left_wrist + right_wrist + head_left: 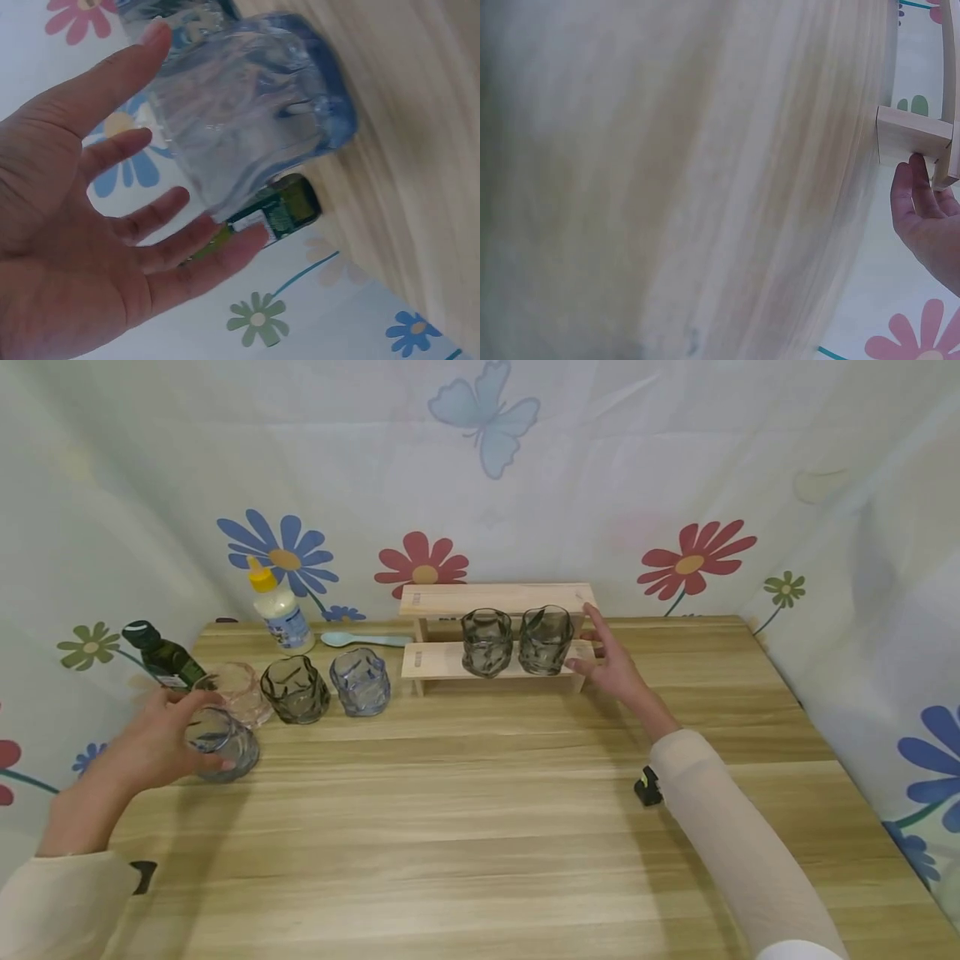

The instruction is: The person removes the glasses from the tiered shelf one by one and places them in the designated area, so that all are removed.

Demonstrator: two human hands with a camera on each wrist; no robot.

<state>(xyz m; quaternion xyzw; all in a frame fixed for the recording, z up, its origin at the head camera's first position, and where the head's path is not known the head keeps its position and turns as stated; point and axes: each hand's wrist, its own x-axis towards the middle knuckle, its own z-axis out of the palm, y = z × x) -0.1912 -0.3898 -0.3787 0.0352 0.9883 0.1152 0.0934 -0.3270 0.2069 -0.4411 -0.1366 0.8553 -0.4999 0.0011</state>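
Observation:
At the left, my left hand (pixel 161 739) reaches round a clear bluish glass tumbler (pixel 232 750) on the table. In the left wrist view its thumb and fingers are spread at the sides of the tumbler (pixel 255 105). My right hand (pixel 618 668) is at the right end of a two-step wooden rack (pixel 487 599), its fingers loosely extended. The right wrist view shows these fingers against the rack's end (pixel 911 135). Two dark grey glass tumblers, the left one (pixel 487 647) and the right one (pixel 545 643), stand side by side on the lower step, the right one nearest that hand.
Behind the left hand stand a pinkish tumbler (pixel 240 693), a dark tumbler (pixel 296 689) and a blue tumbler (pixel 362 682). A green bottle (pixel 168 656), a yellow-capped bottle (pixel 285 614) and a light blue spoon (pixel 363 640) are farther back. A small black object (pixel 647 787) lies by the right sleeve.

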